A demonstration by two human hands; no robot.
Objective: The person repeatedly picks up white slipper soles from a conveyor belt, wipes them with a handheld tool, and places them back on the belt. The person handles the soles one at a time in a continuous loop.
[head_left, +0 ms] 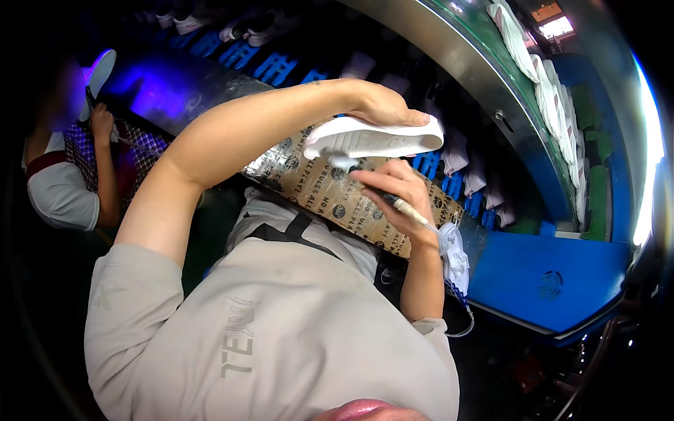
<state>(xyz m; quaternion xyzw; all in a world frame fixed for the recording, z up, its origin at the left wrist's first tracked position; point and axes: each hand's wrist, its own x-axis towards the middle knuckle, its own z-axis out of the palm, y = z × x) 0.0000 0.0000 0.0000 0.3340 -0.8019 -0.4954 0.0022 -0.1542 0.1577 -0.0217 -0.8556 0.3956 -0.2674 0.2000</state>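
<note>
My left hand (385, 105) is closed over the upper edge of a white shoe sole (379, 140), which is tilted so its hollow inner side shows. In my right hand (401, 188) is a brush (385, 195) with a dark and pale handle, my fingers wrapped round it. The whitish brush head (342, 162) is at the sole's lower rim, near its left end; I cannot tell whether it touches. A thin tube (430, 226) runs from the handle's back end past my right wrist. Next to that wrist is a white laced shoe (455, 256).
Below the sole lies a printed brown cardboard sheet (351, 210) on the bench. Blue racks (275, 69) with shoes stand beyond it. A curved metal-edged shelf (484, 84) holds white shoe parts at right, above a blue panel (551, 284). At left, a co-worker (77, 168) holds a sole (102, 70).
</note>
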